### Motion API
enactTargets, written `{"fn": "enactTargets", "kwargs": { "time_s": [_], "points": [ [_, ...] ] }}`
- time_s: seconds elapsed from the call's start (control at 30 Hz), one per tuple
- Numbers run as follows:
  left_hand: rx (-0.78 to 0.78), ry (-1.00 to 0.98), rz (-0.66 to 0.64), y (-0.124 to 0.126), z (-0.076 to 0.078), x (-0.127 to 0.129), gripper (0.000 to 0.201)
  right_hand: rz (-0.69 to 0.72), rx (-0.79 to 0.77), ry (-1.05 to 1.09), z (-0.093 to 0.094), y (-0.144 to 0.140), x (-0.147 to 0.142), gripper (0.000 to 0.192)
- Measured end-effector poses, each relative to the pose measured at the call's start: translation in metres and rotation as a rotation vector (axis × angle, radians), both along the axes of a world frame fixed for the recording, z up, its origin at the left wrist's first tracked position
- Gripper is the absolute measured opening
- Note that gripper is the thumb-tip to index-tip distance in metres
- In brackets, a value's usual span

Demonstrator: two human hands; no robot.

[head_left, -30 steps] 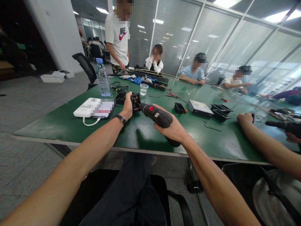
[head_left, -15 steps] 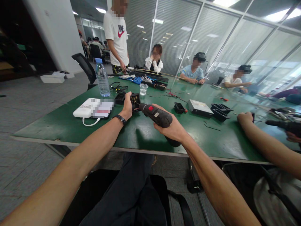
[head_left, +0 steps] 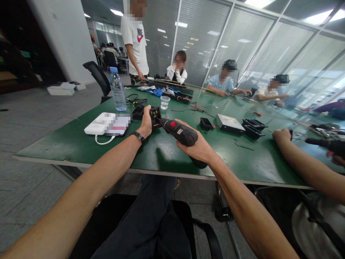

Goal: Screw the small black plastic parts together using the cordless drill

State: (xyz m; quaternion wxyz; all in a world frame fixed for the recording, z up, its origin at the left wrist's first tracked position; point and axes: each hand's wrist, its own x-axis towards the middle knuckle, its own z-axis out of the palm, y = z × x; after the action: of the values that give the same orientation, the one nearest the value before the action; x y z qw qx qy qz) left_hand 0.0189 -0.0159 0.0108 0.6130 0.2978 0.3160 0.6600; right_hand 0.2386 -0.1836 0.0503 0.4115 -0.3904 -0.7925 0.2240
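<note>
My left hand (head_left: 146,123) is closed on a small black box-like housing (head_left: 156,117) with brass-coloured parts inside, holding it tilted up above the table. In my right hand (head_left: 198,145) is a black cordless drill (head_left: 179,132) with a red switch, gripped by its handle. The drill's tip points left into the open face of the housing; whether it touches a screw is too small to tell. Behind my left hand lies another black piece (head_left: 138,112), partly hidden.
Left on the green table (head_left: 88,151) are a water bottle (head_left: 118,90), a white power bank (head_left: 98,123) with cable and a phone (head_left: 118,124). A plastic cup (head_left: 165,102) stands behind the housing. Rightward lie black trays (head_left: 252,128), a metal box (head_left: 230,123) and a co-worker's hand (head_left: 282,135).
My hands, the drill and the housing stay almost in place. Across the table, the seated person in light blue has stretched an arm out to the right.
</note>
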Motion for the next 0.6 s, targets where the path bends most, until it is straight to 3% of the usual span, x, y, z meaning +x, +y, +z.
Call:
{"fn": "enactTargets", "kwargs": {
  "time_s": [0.6],
  "points": [
    [-0.01, 0.025, -0.005, -0.0012, 0.0005, -0.0005, 0.053, -0.004, 0.002, -0.004, 0.0017, 0.0006, -0.0004, 0.092]
  ]
}}
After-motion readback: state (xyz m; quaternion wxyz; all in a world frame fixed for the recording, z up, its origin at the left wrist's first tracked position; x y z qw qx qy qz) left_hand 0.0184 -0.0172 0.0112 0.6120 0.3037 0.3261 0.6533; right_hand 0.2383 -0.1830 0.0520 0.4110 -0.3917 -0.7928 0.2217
